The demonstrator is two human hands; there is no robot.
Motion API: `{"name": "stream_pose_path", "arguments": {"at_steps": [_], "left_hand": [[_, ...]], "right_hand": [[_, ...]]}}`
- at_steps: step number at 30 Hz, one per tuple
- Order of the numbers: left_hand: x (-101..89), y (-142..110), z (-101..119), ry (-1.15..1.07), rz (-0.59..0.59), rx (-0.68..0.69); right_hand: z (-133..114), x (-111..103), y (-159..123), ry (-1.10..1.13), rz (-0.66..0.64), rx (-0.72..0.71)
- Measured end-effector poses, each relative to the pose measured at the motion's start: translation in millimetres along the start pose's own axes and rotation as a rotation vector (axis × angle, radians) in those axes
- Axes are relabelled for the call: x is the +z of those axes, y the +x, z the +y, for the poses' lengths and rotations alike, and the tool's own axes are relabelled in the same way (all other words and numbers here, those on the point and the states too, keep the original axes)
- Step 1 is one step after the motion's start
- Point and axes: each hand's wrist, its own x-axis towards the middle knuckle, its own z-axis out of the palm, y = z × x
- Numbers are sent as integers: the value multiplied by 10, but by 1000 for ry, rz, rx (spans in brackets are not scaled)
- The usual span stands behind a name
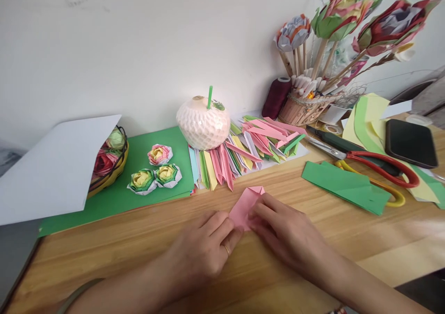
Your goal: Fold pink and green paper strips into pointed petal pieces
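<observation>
A small pink paper strip [242,207] lies on the wooden table between my hands, with a corner folded in at its far end. My left hand [213,240] grips its near left edge between thumb and fingers; a thin ring is on one finger. My right hand [278,223] pinches the right edge, its fingertips curled over the paper. Just beyond the strip is a pile of folded paper pieces [255,140] in pink, green, yellow and lilac.
Paper flowers [168,175] sit on green sheets [174,142] at left, near a basket [121,165] under white paper [59,165]. A white ceramic jar [203,124] stands behind. Scissors [382,158], green strips [344,184] and a phone [411,142] lie right, below a flower pot [302,107].
</observation>
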Motion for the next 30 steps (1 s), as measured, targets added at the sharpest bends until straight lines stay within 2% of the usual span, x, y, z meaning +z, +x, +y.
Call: {"name": "stream_pose_path", "arguments": {"at_steps": [4, 7, 10, 13, 17, 19, 21, 23, 25, 28, 30], "left_hand": [[-78, 26, -51, 82, 34, 77], [-97, 33, -73, 170, 56, 30], [-89, 33, -77, 177, 34, -6], [-87, 38, -72, 99, 55, -5], [-108, 55, -74, 33, 113, 0], [-118, 58, -89, 32, 116, 16], [-117, 53, -112, 34, 106, 47], [-109, 43, -138, 19, 94, 71], [-100, 41, -162, 7, 83, 82], [-102, 62, -188, 2, 88, 88], [-110, 84, -202, -3, 107, 90]], "right_hand": [[48, -91, -77, -51, 0, -264], [-35, -105, -109, -88, -16, -333], [-184, -39, -94, -103, -46, -277], [-285, 26, -45, -121, -14, -209], [-234, -10, 37, -37, 6, -150], [-160, -48, 87, -26, 46, -65], [-97, -65, 146, -43, 63, 77], [-65, -52, 204, -27, 29, 204], [-59, -21, 246, 14, -6, 267], [-64, 28, 250, 45, 21, 243], [-60, 47, 216, 22, 65, 136]]}}
